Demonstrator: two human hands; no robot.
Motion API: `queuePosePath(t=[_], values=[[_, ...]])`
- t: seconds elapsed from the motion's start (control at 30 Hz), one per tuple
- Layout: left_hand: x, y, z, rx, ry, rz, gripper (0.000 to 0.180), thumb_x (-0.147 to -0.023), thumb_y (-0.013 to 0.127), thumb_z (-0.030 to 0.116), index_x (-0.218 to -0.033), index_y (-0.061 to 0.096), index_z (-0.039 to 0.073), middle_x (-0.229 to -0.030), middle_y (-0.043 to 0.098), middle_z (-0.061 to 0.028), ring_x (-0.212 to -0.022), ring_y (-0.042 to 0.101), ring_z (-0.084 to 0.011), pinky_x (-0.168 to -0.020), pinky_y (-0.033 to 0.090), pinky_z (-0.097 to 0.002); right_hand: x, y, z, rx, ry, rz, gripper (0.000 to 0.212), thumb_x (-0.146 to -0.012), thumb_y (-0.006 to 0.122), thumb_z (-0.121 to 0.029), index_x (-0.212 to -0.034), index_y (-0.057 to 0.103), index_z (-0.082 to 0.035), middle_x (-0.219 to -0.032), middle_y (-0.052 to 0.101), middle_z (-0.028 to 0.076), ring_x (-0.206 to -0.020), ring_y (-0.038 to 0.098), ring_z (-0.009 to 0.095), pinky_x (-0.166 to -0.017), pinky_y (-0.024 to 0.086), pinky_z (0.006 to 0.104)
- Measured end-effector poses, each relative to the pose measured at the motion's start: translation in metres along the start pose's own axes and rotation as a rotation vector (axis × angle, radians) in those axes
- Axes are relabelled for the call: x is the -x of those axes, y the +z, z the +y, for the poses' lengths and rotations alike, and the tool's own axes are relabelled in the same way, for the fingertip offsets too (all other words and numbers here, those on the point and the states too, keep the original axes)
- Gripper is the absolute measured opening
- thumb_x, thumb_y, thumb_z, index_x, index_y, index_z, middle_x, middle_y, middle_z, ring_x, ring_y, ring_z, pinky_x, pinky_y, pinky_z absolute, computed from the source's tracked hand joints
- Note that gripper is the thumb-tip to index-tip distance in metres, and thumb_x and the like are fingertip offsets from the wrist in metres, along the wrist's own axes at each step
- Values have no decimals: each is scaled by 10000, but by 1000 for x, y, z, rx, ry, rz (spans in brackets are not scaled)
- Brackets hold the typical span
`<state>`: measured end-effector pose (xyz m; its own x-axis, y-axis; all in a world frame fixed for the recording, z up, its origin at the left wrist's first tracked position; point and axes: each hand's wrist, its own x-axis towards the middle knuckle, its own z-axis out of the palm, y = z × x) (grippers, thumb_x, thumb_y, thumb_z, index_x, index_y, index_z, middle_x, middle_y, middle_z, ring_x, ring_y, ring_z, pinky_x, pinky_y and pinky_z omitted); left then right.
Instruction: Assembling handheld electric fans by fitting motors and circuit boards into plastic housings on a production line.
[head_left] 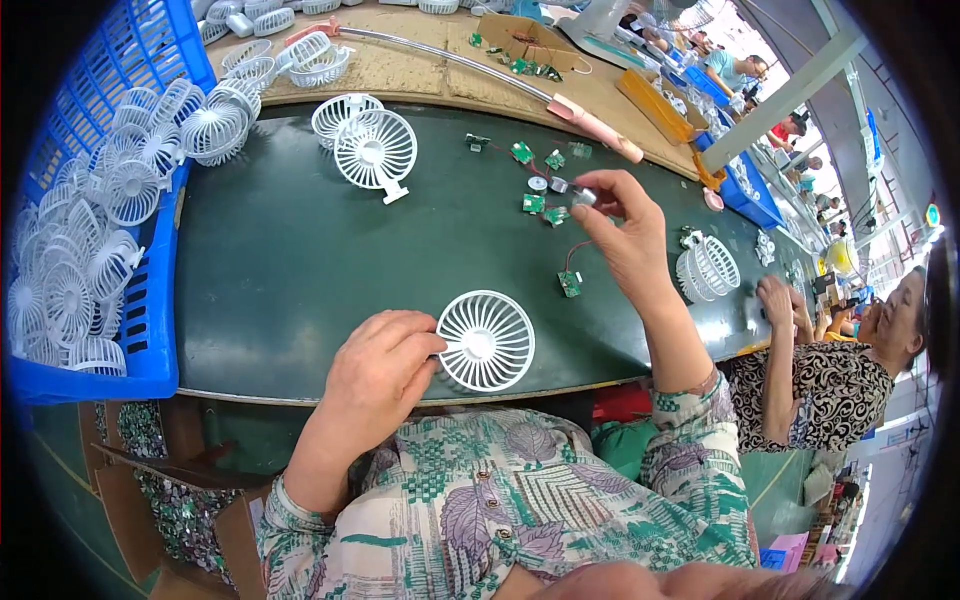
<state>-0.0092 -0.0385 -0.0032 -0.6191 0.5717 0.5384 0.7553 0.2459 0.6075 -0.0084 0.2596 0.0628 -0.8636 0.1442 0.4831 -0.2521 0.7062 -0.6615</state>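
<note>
Left hand (385,358): grip narrow, pinching the left edge of the white round ribbed-plastic fan cover (480,345), on the dark-green counter (270,280). Cover looks light, stiff (ribs probably snap-prone); best held by rim. Beyond and right of cover: small silver cylindrical metal motor (584,198), likely dense, slick; right hand (630,228) grip pinches it.

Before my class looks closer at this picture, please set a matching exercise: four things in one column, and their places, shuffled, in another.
Things:
1. Blue crate
2. White fan cage nearest the person
3. Small silver cylinder
4. Long yellow tray

Places:
A. Held up in the right hand
B. On the far side, beyond the green tabletop
C. Far left, heaped with white cages
D. Held by the left hand

Pairs: 1-C, 2-D, 3-A, 4-B
</note>
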Motion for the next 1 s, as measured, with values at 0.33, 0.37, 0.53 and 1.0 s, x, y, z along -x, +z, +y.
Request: queuePosePath(t=[0.33, 0.37, 0.53, 1.0], values=[[2, -1, -3, 73, 102, -118, 224, -682, 720, -28, -891, 657, 24, -1008, 678, -132, -981, 664, -326, -917, 512, -460, 116, 5, -7, 170, -60, 94, 324, -726, 757, 51, -1015, 625, -13, -982, 662, 129, -880, 647, 275, -789, 521, 352], [2, -1, -2, 77, 100, -127, 224, -682, 720, -28, -891, 657, 24, -1008, 678, -132, -981, 664, -326, -917, 512, -460, 125, 7, -4, 243, -21, 74, 333, -716, 763, 41, -1016, 630, -16, -987, 663, 129, -892, 640, 294, -798, 517, 372], [2, -4, -3, 23, 115, -130, 211, -724, 717, 2, -924, 656, 23, -1021, 665, -134, -986, 652, -313, -923, 507, -451, 135, 1, -9, 508, -40, -20, 388, -712, 785, -50, -1079, 661, -39, -997, 629, 109, -917, 598, 304, -797, 481, 403], [1, -4, -2, 11, 130, -126, 227, -726, 725, 10, -938, 647, 21, -1008, 655, -123, -974, 643, -310, -885, 515, -427, 94, 16, -70, 324, -201, -290, 338, -701, 811, -146, -989, 651, -71, -847, 601, 73, -778, 588, 275, -678, 449, 388]])
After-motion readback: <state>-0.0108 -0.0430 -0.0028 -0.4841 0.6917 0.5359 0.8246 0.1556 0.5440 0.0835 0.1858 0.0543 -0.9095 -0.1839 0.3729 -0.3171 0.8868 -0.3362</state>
